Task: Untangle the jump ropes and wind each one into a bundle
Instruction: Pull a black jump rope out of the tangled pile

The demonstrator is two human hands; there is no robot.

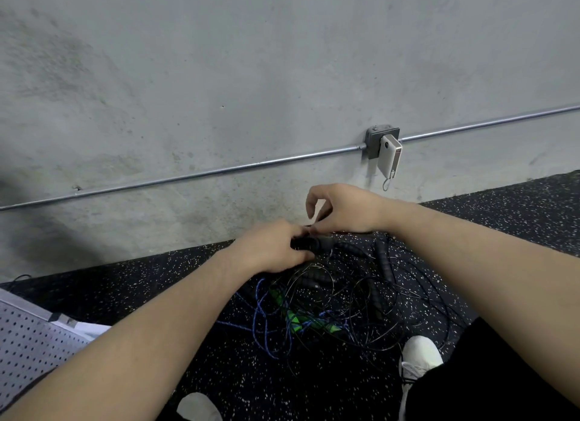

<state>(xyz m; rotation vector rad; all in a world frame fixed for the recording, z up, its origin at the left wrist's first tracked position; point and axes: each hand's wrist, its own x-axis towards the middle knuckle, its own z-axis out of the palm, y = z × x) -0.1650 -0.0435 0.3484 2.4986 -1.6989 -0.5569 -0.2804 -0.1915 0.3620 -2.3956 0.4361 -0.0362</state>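
The jump ropes lie in one knotted heap on the speckled floor just in front of my feet: thin black cords, a blue braided one, a green piece, several black handles. My left hand is curled around black handles at the heap's far edge. My right hand, just above it, has thumb and fingertips drawn together, apparently pinching a thin cord I cannot make out. Judgement: I am isolating one rope. Best to keep its handle anchored, feed the cord out slowly, lift loops over rather than pull tight. Beyond, the concrete wall carries a conduit and outlet box.
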